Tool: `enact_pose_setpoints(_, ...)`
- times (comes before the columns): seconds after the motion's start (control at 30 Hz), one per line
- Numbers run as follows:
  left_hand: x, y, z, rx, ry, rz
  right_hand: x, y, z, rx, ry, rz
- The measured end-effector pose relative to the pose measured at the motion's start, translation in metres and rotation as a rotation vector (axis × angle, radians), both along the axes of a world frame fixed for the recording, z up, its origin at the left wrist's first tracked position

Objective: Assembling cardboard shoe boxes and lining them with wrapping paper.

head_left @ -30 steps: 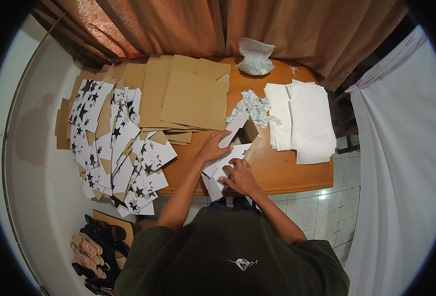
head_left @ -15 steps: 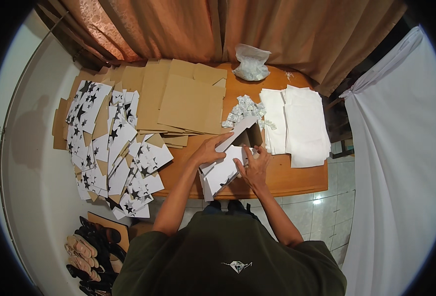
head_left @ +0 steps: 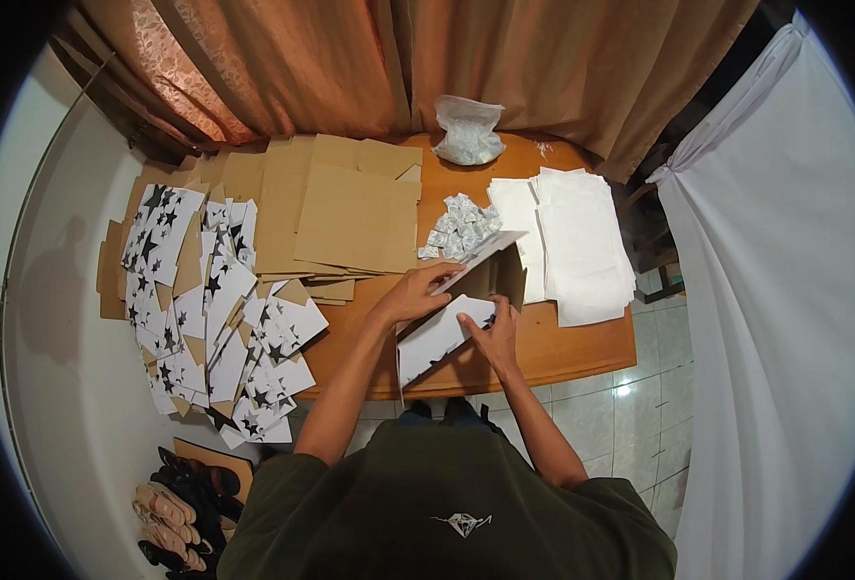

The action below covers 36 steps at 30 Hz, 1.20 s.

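A partly folded cardboard box [head_left: 434, 340], white with black stars outside and brown inside, is tilted over the table's front edge between my hands. My left hand [head_left: 418, 294] grips its raised left panel, fingers over the edge. On the right, my right hand [head_left: 495, 338] holds the near white panel, thumb on its face and the other fingers at its far right corner. The box's brown inside shows between the raised panels. Just beyond the box lies a heap of small silvery-white packets [head_left: 460, 227].
Star-printed flat boxes [head_left: 224, 280] spread in an overlapping pile at left. Plain brown cardboard sheets [head_left: 355, 217] are stacked behind them. White paper sheets [head_left: 587, 242] lie at right on the wooden table [head_left: 582, 350]. A clear plastic bag [head_left: 469, 132] stands at the back; shoes [head_left: 171, 512] sit below left.
The box's panels have spread wider apart, showing more brown inside. My right fingers have closed round the panel's corner. The whole view has shifted slightly.
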<state>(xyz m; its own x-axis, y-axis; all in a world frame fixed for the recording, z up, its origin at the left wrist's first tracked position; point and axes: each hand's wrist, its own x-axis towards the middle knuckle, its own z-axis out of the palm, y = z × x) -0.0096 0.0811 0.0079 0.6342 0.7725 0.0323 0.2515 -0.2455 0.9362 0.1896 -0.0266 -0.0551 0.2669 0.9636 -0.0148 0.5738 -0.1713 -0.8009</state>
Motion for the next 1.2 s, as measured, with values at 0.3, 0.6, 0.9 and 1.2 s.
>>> enact_pose_setpoints(0.3, -0.043, -0.014, -0.017, -0.164, 0.133, 0.213, 0.019, 0.0, -0.02, -0.045, 0.128, -0.185)
enact_pose_setpoints(0.6, -0.082, -0.09, -0.042, -0.414, -0.149, 0.171, 0.019, -0.004, -0.003, -0.26, 0.196, -0.141)
enact_pose_setpoints(0.9, -0.048, -0.102, -0.041, -0.079, 0.179, 0.706, 0.025, -0.013, -0.025, -0.202, 0.114, -0.04)
enact_pose_setpoints(1.2, -0.033, -0.099, -0.078, -0.124, 0.193, 0.856, 0.009, -0.03, 0.017, -0.179, -0.493, 0.119)
